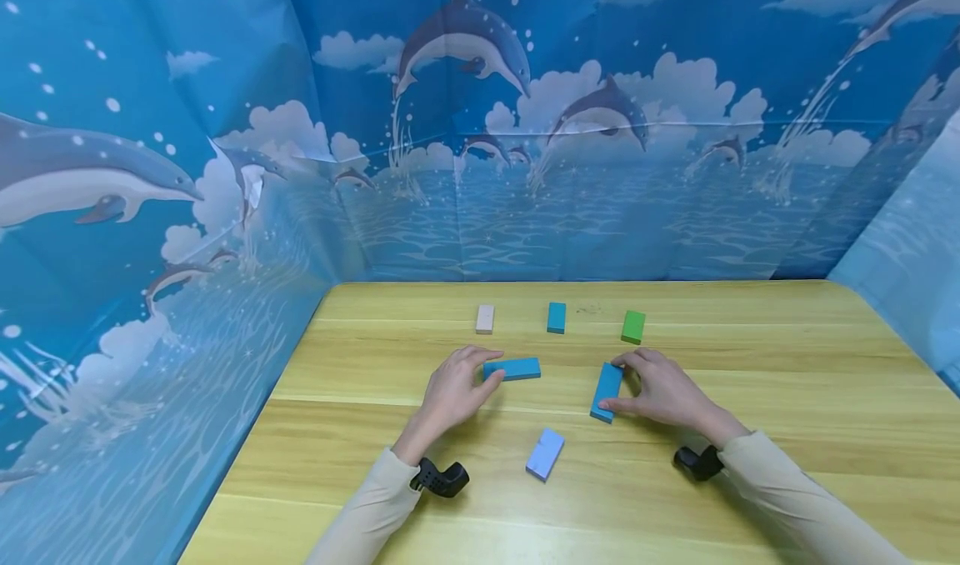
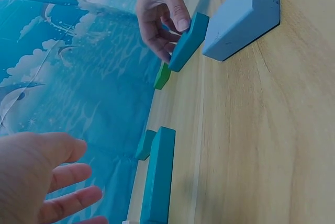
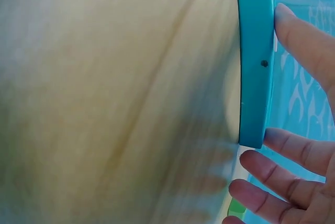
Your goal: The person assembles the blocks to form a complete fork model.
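Observation:
My left hand (image 1: pixel 450 388) reaches to the left end of a long blue block (image 1: pixel 516 369) lying flat on the table. In the left wrist view its thumb and fingers are spread, with a gap between them and that block (image 2: pixel 158 177). On the right, my right hand (image 1: pixel 663 390) pinches another long blue block (image 1: pixel 606 392), thumb at the near end and index finger at the far end. The right wrist view shows this block (image 3: pixel 255 72) between thumb and index fingertip, the other fingers loosely apart.
A lavender block (image 1: pixel 545 454) lies between the forearms, nearer the front. Along the back of the wooden table (image 1: pixel 787 357) stand a pale pink block (image 1: pixel 485 319), a short blue block (image 1: pixel 557 317) and a green block (image 1: pixel 633 327). A dolphin-print curtain (image 1: pixel 480 215) hangs behind the table.

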The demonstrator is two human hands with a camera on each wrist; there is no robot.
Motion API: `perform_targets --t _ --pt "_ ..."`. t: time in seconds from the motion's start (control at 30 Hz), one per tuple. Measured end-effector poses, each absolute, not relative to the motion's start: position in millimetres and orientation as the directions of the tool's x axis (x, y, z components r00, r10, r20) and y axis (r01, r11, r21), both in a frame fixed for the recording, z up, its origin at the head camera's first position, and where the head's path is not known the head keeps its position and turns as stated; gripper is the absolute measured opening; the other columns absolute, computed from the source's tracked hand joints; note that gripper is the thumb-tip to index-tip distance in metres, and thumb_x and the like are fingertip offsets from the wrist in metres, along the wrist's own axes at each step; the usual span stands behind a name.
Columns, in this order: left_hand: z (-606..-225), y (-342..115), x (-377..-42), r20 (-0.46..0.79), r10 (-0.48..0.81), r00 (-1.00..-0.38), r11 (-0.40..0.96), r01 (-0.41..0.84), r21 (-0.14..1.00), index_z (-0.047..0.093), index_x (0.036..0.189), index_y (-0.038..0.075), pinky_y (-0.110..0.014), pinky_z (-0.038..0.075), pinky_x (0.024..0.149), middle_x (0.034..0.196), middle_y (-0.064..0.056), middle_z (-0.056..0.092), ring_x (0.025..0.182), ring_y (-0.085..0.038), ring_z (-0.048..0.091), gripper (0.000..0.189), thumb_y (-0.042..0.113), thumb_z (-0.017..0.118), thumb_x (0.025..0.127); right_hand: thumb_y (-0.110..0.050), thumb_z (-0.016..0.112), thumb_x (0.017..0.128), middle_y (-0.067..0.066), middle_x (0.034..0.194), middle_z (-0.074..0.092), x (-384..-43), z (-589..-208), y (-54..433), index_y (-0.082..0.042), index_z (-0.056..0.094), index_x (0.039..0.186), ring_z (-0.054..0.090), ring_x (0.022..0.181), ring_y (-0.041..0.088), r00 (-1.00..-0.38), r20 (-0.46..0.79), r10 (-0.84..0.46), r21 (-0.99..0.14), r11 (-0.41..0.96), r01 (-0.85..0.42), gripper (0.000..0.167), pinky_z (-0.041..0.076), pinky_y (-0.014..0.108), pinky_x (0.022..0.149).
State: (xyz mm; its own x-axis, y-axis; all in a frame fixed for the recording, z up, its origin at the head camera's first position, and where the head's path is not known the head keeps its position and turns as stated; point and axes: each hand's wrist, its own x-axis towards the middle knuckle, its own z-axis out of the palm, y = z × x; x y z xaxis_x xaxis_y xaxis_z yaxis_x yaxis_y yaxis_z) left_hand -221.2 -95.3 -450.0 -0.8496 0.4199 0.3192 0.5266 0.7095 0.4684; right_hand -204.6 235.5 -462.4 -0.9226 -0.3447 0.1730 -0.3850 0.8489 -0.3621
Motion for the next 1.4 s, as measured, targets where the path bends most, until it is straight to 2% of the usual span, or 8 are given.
perform_targets --t 0.23,0.47,0.6,1.03,1.27,1.4 --pt "-455.2 -94.9 -223.6 0.309 0.430 -0.849 0.714 0.528 0.460 0.065 0.123 0.012 -0.042 0.047 0.085 0.123 -0.004 0.060 0.113 -0.024 0.054 0.033 0.028 0.060 0.095 -0.063 0.069 0.074 0.019 0.116 0.057 -205.4 -462.6 236.0 -0.002 0.062 0.120 0.052 0.106 0.039 -0.917 0.191 -0.351 -0.357 0.845 -0.398 0.077 0.042 0.055 0.085" --pt "-466.4 -92.0 -229.4 0.261 0.467 -0.845 0.751 0.535 0.387 0.062 0.126 0.008 -0.041 0.042 0.095 0.129 -0.009 0.057 0.117 -0.027 0.051 0.034 0.024 0.058 0.096 -0.059 0.065 0.081 0.016 0.115 0.058 -205.8 -463.3 235.3 -0.003 0.062 0.122 0.053 0.106 0.037 -0.911 0.202 -0.359 -0.360 0.838 -0.410 0.069 0.042 0.055 0.086" --pt "-473.4 -90.8 -232.0 0.250 0.478 -0.842 0.763 0.539 0.356 0.061 0.128 0.009 -0.041 0.041 0.095 0.130 -0.011 0.056 0.118 -0.028 0.051 0.034 0.022 0.056 0.097 -0.057 0.064 0.083 0.015 0.113 0.059 -206.7 -463.2 235.9 -0.003 0.062 0.122 0.053 0.106 0.037 -0.905 0.218 -0.365 -0.353 0.835 -0.422 0.067 0.041 0.056 0.086" --pt "-478.1 -83.9 -232.2 0.249 0.483 -0.839 0.752 0.544 0.373 0.066 0.122 0.011 -0.032 0.046 0.087 0.120 -0.005 0.062 0.107 -0.021 0.055 0.030 0.020 0.061 0.094 -0.043 0.067 0.087 0.016 0.113 0.062 -208.8 -464.6 235.7 -0.004 0.067 0.114 0.055 0.105 0.037 -0.882 0.314 -0.351 -0.342 0.825 -0.450 0.047 0.042 0.055 0.085" --pt "-477.2 -74.7 -226.6 0.232 0.496 -0.837 0.728 0.546 0.415 0.066 0.121 0.010 -0.027 0.046 0.077 0.113 -0.006 0.063 0.098 -0.018 0.056 0.031 0.021 0.064 0.093 -0.041 0.068 0.087 0.015 0.111 0.063 -207.8 -464.3 234.8 -0.005 0.068 0.112 0.056 0.103 0.036 -0.878 0.335 -0.342 -0.336 0.827 -0.450 0.044 0.041 0.055 0.085" --pt "-474.4 -69.1 -221.9 0.217 0.499 -0.839 0.705 0.539 0.462 0.066 0.121 0.008 -0.026 0.046 0.077 0.110 -0.006 0.063 0.096 -0.017 0.057 0.032 0.021 0.065 0.092 -0.041 0.067 0.088 0.015 0.111 0.063 -206.7 -465.1 235.2 -0.005 0.068 0.112 0.055 0.104 0.037 -0.878 0.338 -0.339 -0.337 0.827 -0.450 0.043 0.040 0.056 0.086"
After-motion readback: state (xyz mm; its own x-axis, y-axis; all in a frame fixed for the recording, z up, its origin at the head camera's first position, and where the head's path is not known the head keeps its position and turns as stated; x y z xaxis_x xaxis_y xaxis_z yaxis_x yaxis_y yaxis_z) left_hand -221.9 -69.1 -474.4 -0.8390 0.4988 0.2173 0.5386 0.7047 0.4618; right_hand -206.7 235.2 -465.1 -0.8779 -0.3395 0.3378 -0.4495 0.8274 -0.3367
